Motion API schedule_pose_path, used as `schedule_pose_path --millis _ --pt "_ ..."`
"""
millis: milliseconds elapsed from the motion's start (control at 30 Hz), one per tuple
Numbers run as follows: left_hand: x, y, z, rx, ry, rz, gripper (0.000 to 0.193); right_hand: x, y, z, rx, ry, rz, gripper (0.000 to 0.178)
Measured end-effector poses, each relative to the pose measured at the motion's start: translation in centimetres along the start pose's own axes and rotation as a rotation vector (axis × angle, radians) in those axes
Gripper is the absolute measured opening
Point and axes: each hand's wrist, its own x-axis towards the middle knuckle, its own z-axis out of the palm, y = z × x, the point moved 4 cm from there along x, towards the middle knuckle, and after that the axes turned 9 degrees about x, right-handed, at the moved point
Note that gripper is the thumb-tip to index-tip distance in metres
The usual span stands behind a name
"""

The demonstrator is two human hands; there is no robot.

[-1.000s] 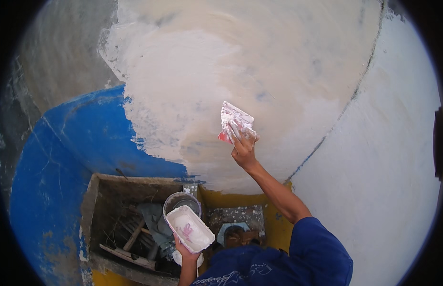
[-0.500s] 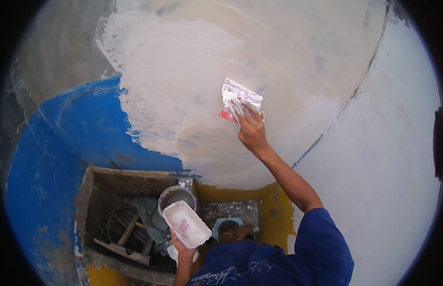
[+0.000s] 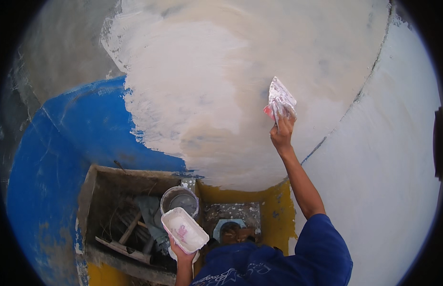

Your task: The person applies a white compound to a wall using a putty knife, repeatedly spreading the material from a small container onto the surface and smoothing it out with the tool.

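Note:
My right hand (image 3: 283, 129) is raised against the wall (image 3: 193, 71), its fingers wrapped round a putty spreader (image 3: 281, 93). The spreader's blade is thickly smeared with white filler, and a bit of red shows at its left side. Its blade lies at or very near the wall face; exact contact I cannot tell. Low down, my left hand (image 3: 179, 250) grips a white rectangular tub (image 3: 185, 230) from below and the side. Inside the tub is white filler with a pinkish streak across the bottom.
Behind the tub stands a round bucket (image 3: 182, 198). A concrete basin (image 3: 135, 172) holds sticks, boards and a grey cloth (image 3: 151, 214). Blue paint (image 3: 83, 128) covers the wall at left, yellow (image 3: 278, 209) low down. A dark crack line (image 3: 345, 112) divides the wall at right.
My right hand has moved right across the wall with the spreader, which is now turned more upright. The tub in my left hand has shifted slightly left and down.

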Motion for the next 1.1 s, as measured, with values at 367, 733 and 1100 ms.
schedule_pose_path --millis 367,733,1100 --pt "1.2 -0.3 0.0 0.008 -0.007 -0.032 0.068 9.4 -1.0 -4.1 0.006 0.227 -0.117 0.062" --pt "0.6 -0.1 0.9 -0.006 0.027 -0.04 0.066 0.3 -4.7 2.5 0.194 -0.228 -0.074 0.063" --pt "0.7 0.2 1.1 0.046 -0.025 -0.047 0.065 -3.3 -2.0 7.2 0.004 -0.186 -0.051 0.06"
